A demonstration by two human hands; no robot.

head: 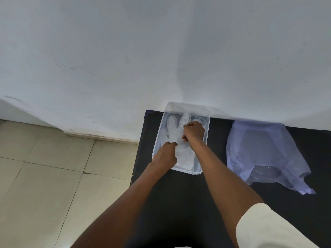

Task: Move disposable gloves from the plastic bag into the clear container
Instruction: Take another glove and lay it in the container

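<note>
A clear rectangular container (207, 122) stands on the black table against the wall. A translucent disposable glove (185, 154) lies flat inside it, fingers pointing toward the wall. My left hand (165, 155) rests over the container's left rim with its fingertips pinching the glove's left edge. My right hand (194, 131) is curled inside the container, gripping the glove near its fingers. The crumpled bluish plastic bag (265, 151) lies on the table to the right of the container; its contents cannot be made out.
The black table (197, 203) ends at its left edge just beside the container, with beige floor tiles (53, 176) below. A white wall (161, 51) rises directly behind the container and bag.
</note>
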